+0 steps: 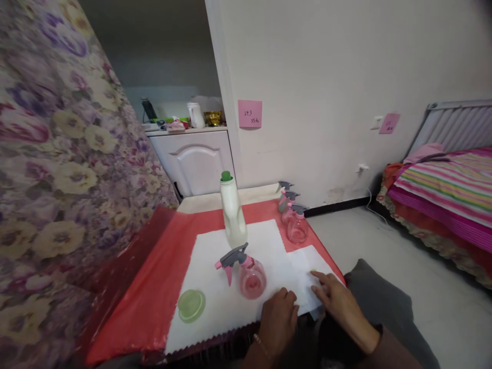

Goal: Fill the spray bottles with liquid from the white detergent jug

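Note:
My left hand (279, 313) rests at the table's front edge with fingers curled down onto a white sheet; what they hold, if anything, is hidden. My right hand (340, 300) has its fingers apart, index finger stretched toward a smaller white sheet (303, 254) at the right. A tiny yellowish thing shows by that fingertip, too small to name. Left of my hands a pink spray bottle (252, 281) stands upright on the large white cloth (209, 266), its grey trigger head pointing left. Behind it is a pale green jug (232, 218) with a green cap.
A round green lid (191, 306) lies at the front left. Several pink spray bottles (297, 229) stand in a row along the right edge of the red tablecloth (154, 277). A floral curtain (69, 169) hangs left, a white cabinet (194, 159) stands behind, and a bed (449, 179) is right.

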A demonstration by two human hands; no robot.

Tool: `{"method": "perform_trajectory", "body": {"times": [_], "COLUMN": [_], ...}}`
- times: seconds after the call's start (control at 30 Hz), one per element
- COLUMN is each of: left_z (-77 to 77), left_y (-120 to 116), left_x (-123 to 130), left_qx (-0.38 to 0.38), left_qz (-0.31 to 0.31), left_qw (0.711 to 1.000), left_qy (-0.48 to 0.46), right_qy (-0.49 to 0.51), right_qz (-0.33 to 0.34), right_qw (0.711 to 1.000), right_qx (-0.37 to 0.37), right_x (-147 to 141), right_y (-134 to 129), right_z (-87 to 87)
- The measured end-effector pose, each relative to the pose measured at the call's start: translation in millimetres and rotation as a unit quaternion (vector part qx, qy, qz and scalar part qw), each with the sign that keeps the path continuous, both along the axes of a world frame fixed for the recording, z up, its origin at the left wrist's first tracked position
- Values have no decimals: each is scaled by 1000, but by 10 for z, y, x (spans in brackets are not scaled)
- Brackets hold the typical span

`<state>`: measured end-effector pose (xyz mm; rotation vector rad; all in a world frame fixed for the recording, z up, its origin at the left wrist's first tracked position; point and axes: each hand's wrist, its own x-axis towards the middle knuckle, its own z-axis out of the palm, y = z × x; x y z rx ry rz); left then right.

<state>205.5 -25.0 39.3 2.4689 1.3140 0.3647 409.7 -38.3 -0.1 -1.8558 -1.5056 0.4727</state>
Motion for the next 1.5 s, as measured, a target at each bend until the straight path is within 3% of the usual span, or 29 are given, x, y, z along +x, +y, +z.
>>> {"method": "perform_trajectory", "body": {"times": [0.17,0.33,0.47,0.63,0.93,1.03,1.27,1.4,1.5], "left_z": [-5,-95,-189,-207,62,64,-115,-140,-119], "left_y": [-28,-23,14,62,23,12,8,33,34], "left_x": [37,67,88,107,-48,-96,-74,-60,-77], "left_qx": [-13,3,4,-14,56,81,92,92,78], "left_qz": [-9,-16,-20,-22,29,28,5,11,25], "left_qw": [999,1000,997,995,993,989,994,993,990], "left_qy": [-31,3,71,94,-95,-118,-66,-77,-110], "right_qy": [-115,-150,-177,-206,-248,-248,-228,-209,-190], "right_qz": [33,128,161,141,64,47,68,136,214], "right_qw": [993,980,969,964,961,962,969,967,956], "right_qx": [-18,-35,-62,-91,-104,-100,-66,-54,-70], "right_x": [284,91,-74,-104,-295,-344,-218,-71,6], "right_y": [263,883,1130,1151,1335,1340,1122,855,592], "right_z": [250,367,304,246,303,308,464,573,553]}}
